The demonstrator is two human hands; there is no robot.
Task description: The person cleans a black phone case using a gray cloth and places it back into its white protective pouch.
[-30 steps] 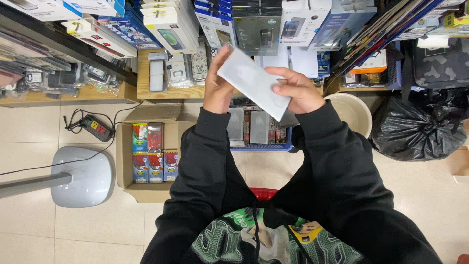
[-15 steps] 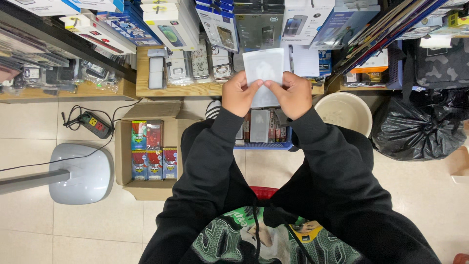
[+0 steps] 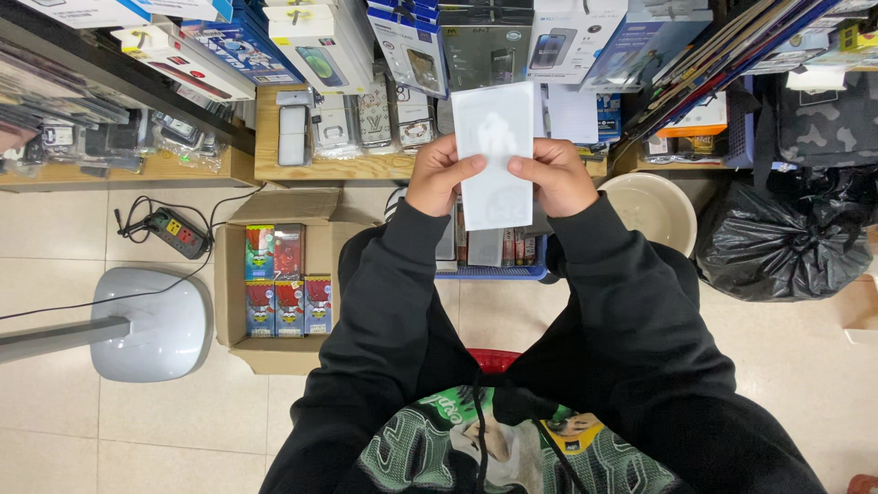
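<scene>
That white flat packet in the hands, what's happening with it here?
A person in a black hoodie holds a white flat packet upright with both hands, the left hand and right hand gripping its two long edges. It is raised in front of shelves crowded with boxed goods. Below sit an open cardboard box of colourful small boxes, a black rubbish bag and a beige tub.

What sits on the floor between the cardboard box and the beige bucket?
In the head view, a blue basket of small packs, mostly hidden behind the person's black sleeves.

glossy white plastic sleeve [image 3: 495,151]
</scene>
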